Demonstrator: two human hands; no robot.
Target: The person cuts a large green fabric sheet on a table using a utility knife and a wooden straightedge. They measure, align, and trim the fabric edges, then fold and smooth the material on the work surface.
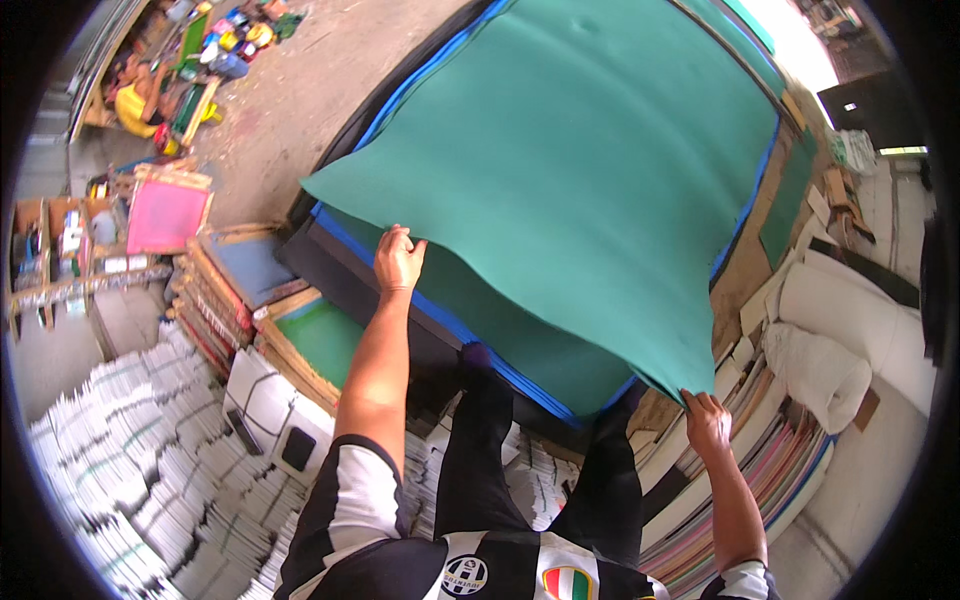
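Note:
A large, thin green foam sheet (570, 150) spreads over a stack of similar sheets, its near edge lifted and sagging between my hands. My left hand (398, 260) grips that edge left of the middle, fingers closed over it. At the near right corner my right hand (707, 422) pinches the sheet. Below the raised edge, another green sheet (500, 325) shows, lying on blue sheets (440, 318) and black ones (345, 265). The sheet's far left corner points up and outward past my left hand.
Bundled white stacks (130, 450) fill the lower left, with a phone (298, 449) on a white block. Wood-framed screens (320, 335) lean left of the stack. Rolled white material (850, 310) and piled coloured sheets (740, 510) stand right. A person in yellow (135, 108) sits far left.

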